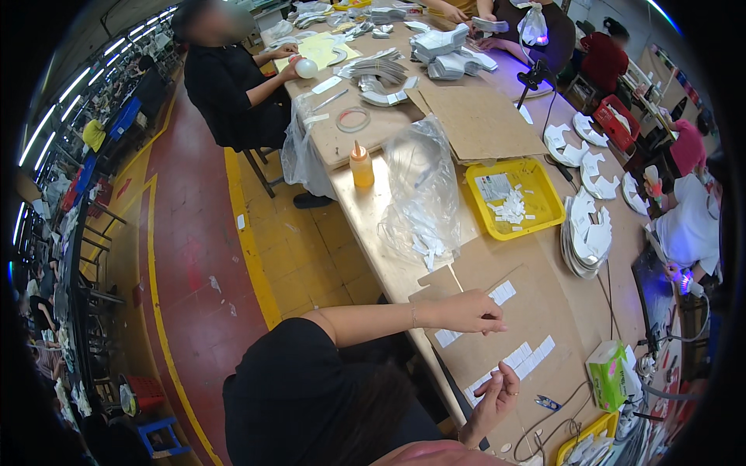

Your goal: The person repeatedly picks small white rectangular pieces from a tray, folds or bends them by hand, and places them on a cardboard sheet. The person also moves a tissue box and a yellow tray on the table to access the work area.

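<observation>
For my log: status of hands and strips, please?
Left hand fingertips down on cardboard sheet, beside white strips. Right hand lifted, fingers pinched, grip unclear. Green tissue pack off to side.

Bright, even overhead strip lighting (soft shadows only); fisheye bends edges toward a dark rim; slight blur.

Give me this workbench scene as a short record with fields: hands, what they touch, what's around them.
Setting: long workbench, several people seated along it
Left hand: resting on cardboard sheet, fingertips at a small white strip
Right hand: raised just above the cardboard, fingers pinched; whether it holds anything is too small to tell
On the cardboard: rows of white strips
Nearby: yellow tray with white pieces, clear plastic bag, orange bottle, green box, stack of white cut parts
</observation>
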Motion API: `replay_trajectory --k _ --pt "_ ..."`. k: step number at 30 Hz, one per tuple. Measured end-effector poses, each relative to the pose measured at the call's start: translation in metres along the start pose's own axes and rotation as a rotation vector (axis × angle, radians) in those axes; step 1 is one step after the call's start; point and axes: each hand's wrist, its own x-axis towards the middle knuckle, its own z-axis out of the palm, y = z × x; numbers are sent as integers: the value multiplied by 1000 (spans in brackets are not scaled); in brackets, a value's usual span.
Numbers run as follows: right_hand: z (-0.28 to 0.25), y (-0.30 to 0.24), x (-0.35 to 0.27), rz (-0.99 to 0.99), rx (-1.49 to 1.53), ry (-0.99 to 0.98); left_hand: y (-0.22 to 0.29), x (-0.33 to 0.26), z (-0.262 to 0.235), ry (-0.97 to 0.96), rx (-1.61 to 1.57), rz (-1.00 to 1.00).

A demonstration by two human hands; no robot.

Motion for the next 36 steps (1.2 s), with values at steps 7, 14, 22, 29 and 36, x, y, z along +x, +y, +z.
replay_trajectory --k 7,14,22,29,36 --pt "7 4 6 -9 0 0 -7 2 -3 21 86 52" --pt "4 6 7 -5 14 -30 -9 4 -2 16 101 64" --pt "8 7 10 22 48 -57 -5 2 -4 8 113 55" --pt "10 1 11 54 7 -84 -6 2 -4 -21 104 33" --pt "12 -1 13 48 12 -108 -7 4 -5 -25 108 43"
